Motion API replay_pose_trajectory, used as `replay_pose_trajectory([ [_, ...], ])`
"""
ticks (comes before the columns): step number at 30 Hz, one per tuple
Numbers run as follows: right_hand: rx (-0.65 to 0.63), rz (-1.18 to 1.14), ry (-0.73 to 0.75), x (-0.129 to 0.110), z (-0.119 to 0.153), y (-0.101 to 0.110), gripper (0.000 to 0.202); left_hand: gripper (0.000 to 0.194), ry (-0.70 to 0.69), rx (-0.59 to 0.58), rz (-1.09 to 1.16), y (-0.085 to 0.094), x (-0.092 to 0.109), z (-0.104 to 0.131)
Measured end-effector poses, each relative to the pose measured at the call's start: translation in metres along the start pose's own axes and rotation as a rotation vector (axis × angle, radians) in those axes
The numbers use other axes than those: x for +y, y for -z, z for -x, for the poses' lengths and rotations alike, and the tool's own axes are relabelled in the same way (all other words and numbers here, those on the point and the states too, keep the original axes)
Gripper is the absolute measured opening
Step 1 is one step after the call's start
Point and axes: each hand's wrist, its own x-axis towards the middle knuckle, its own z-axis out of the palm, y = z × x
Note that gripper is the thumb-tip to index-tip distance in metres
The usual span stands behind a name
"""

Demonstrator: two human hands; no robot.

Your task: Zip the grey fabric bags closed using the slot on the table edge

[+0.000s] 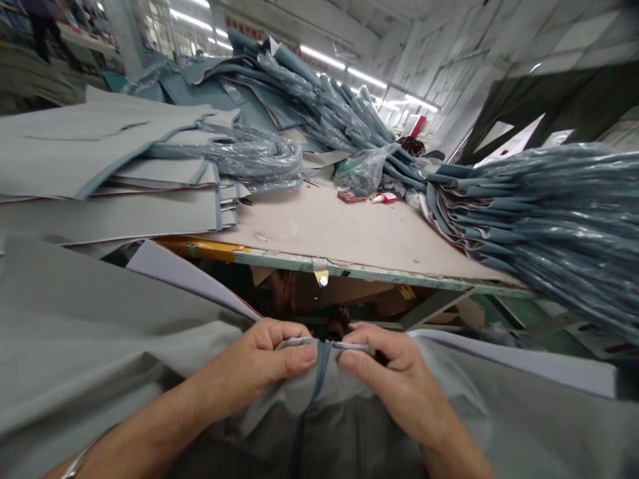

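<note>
A large grey fabric panel (164,332) with a blue strip (322,369) running down its middle hangs in front of me. My left hand (272,356) pinches its top edge just left of the blue strip, thumb on the near side. On the other side of the strip, my right hand (389,366) pinches the same edge between thumb and fingers. The strip lies in the short gap between my two thumbs. White backing shows along the panel's upper edge on both sides. Below my hands the fabric falls in loose folds.
A worktable (319,233) stands ahead, its taped front edge just beyond my hands. Grey blue-edged panels (164,209) are stacked at left. Plastic-covered blue pieces (564,213) drape over the right side, and more are piled behind. A small red-and-white bottle (383,197) lies mid-table.
</note>
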Motion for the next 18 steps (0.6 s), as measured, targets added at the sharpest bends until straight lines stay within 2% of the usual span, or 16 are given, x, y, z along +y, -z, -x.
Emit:
replay_pose_trajectory([
  [2,-0.013,-0.101,-0.055,0.006,-0.005,-0.001,0.02,0.055,0.034,-0.009,0.081,0.0,0.0,-0.001],
  [5,0.021,-0.115,-0.021,0.014,-0.009,-0.002,0.018,0.053,0.051,-0.014,0.113,0.003,-0.002,-0.005],
  [11,0.055,-0.082,-0.022,0.019,-0.012,-0.003,0.013,0.049,0.043,-0.028,-0.014,0.01,-0.011,-0.006],
  [13,0.085,-0.061,-0.06,0.016,-0.011,-0.004,0.009,0.047,0.081,-0.024,-0.045,0.01,-0.01,-0.005],
  [15,0.092,-0.046,-0.083,0.014,-0.011,-0.007,0.014,0.044,0.106,-0.022,-0.087,0.007,-0.006,-0.004],
  [18,0.089,-0.029,-0.042,0.016,-0.009,-0.013,0.008,0.04,0.088,0.023,-0.205,0.003,0.0,-0.004],
])
